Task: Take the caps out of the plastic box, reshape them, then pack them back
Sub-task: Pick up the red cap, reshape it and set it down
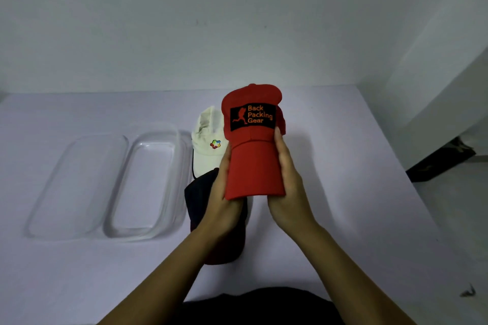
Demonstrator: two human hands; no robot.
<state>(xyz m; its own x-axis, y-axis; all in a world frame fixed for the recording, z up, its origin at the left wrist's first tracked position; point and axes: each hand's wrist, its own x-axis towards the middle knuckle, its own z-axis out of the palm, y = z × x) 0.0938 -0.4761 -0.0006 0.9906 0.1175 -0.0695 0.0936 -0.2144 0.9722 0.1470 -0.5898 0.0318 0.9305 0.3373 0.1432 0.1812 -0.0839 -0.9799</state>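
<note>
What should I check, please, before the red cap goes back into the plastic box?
1. Left hand and right hand both hold the red cap: ok.
2. Brim pressed into a curve: ok.
3. Crown fully rounded: cannot tell.
4. Plastic box open and empty: ok.
5. Lid lies aside, left of the box: ok.
6. White cap and dark cap lie outside the box: ok.

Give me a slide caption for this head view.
Both hands hold a red cap above the table.
</note>
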